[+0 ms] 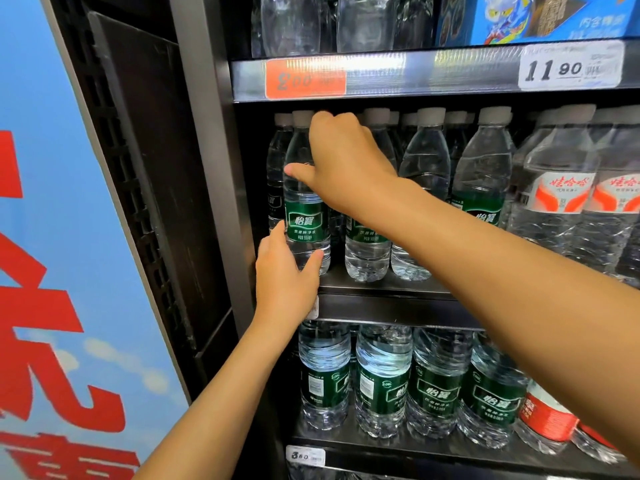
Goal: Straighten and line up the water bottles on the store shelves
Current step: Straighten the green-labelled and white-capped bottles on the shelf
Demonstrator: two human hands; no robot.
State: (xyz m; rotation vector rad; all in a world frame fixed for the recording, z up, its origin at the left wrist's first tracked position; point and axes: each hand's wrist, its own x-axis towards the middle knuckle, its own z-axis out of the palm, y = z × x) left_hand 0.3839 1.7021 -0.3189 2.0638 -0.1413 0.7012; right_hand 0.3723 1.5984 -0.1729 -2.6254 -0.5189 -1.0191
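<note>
Between both hands' grip (291, 233) stands green-labelled bottle (306, 202).

Front-left bottle (306, 202): clear, white cap, green label facing out, upright at the middle shelf (384, 289) front edge, gripped low and at the shoulder. Row of like bottles (429, 188) to its right, upright, labels turned unevenly. Red-label bottles (561, 202) far right. Lower shelf (398, 445): larger green-label bottles (436, 382), labels at mixed angles.
</note>
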